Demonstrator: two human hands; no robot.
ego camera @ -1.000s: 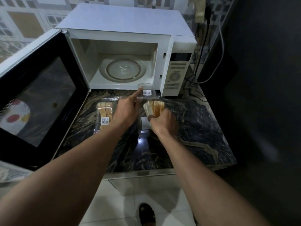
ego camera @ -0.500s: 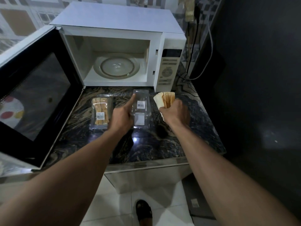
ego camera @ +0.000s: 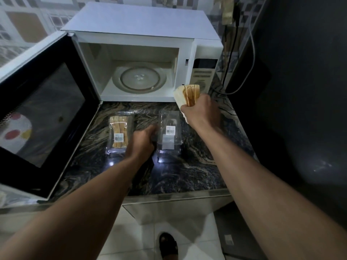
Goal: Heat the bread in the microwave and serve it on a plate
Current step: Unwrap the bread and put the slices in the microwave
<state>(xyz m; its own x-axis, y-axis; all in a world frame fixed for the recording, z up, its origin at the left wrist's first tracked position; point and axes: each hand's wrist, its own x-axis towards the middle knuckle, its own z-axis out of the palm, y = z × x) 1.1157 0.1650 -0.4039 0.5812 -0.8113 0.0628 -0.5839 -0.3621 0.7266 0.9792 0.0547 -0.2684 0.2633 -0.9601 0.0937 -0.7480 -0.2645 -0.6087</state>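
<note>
My right hand (ego camera: 201, 114) grips a stack of bread slices (ego camera: 188, 94), lifted in front of the microwave's control panel. The white microwave (ego camera: 142, 25) stands at the back with its door (ego camera: 43, 113) swung wide to the left and its glass turntable (ego camera: 139, 78) bare. On the dark marble counter (ego camera: 197, 175) lies an empty clear plastic bread box (ego camera: 170, 132) with a barcode label. My left hand (ego camera: 143, 142) rests curled on the counter just left of that box. A second clear box with bread inside (ego camera: 119, 134) lies further left.
Cables (ego camera: 242, 53) hang down the wall right of the microwave. A dark surface (ego camera: 300, 91) fills the right side. The counter's front edge (ego camera: 178, 197) runs below my arms, with white floor tiles and a sandalled foot (ego camera: 168, 244) beneath.
My right hand has lifted the bread out of the clear box and raised it up and right, toward the microwave. My left hand has drawn back from the box's lid to the counter.
</note>
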